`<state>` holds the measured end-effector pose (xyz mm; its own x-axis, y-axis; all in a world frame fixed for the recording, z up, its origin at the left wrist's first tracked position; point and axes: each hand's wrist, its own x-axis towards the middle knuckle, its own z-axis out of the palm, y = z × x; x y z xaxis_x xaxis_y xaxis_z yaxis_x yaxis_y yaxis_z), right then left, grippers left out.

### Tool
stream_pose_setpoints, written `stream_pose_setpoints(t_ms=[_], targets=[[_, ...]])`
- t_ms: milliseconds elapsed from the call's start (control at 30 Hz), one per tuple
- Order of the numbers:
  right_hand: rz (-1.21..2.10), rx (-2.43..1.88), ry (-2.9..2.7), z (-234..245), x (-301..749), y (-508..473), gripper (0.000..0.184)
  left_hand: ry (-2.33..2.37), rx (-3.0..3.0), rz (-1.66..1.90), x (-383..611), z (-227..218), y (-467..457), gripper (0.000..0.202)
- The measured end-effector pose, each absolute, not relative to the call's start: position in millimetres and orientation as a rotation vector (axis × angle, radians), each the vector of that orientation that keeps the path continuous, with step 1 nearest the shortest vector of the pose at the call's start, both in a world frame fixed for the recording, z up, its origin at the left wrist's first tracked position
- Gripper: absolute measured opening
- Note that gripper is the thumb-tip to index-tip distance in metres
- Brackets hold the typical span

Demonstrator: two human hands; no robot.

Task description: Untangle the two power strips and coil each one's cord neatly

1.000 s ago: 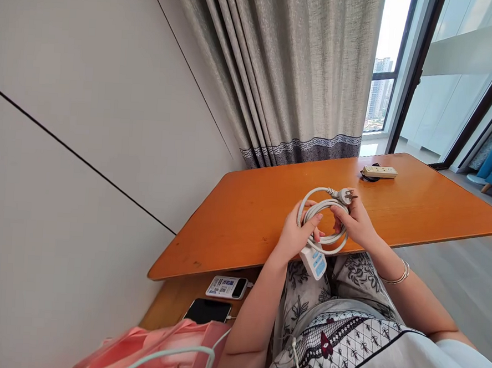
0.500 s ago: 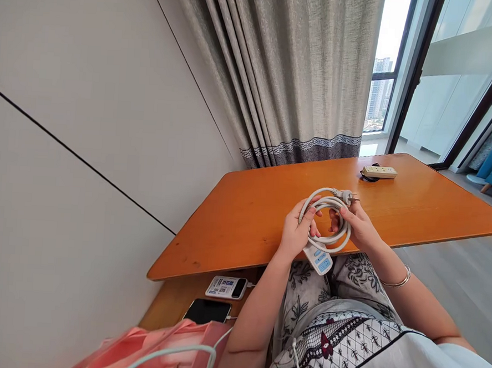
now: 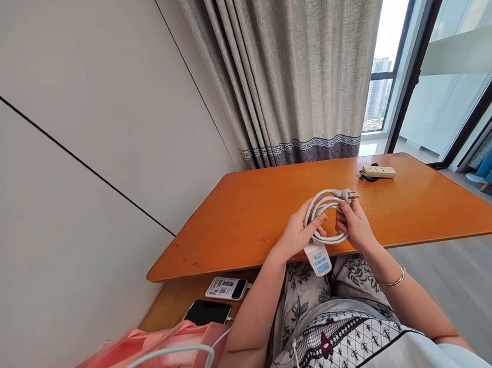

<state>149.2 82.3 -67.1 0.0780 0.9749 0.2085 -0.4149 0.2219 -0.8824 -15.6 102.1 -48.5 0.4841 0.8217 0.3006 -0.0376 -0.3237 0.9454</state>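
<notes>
A white power cord (image 3: 328, 240) is looped into a coil between my hands, just above the table's near edge. My left hand (image 3: 304, 229) is closed round the left side of the coil, thumb on top. The fingers of my right hand (image 3: 355, 221) pinch the right side, close below the cord's plug (image 3: 347, 196), whose metal prongs point right. From the coil's lower left hangs a white power strip (image 3: 320, 259) with pale blue sockets, over my lap. Part of the cord is hidden behind my fingers.
On the orange wooden table (image 3: 244, 217) lies a cream power strip (image 3: 378, 171) with a dark cord, at the far right. A power bank (image 3: 226, 288), a black phone (image 3: 207, 312) and a pink bag (image 3: 165, 348) are at the lower left, beside the wall.
My right fingers have shifted up the coil, from its right side toward the plug. The loops are drawn slightly tighter and the hanging power strip is turned more upright.
</notes>
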Motion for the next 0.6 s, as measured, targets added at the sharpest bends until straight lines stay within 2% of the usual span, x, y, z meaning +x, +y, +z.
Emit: stream_pose_setpoints(t_ms=[200,367,600], targets=[[1.172,-0.775,-0.978,-68.1,149.1,85.1,0.053,0.677,1.79,0.914,-23.7,-45.2,108.2,0.062],[1.187,-0.769,-0.971,-67.3,149.9,84.3,0.053,0.722,1.794,1.026,-23.6,-41.5,104.0,0.074],[1.137,-0.743,-1.022,-71.3,150.6,83.3,0.052,0.782,2.022,1.033,-24.7,-28.8,100.2,0.047]])
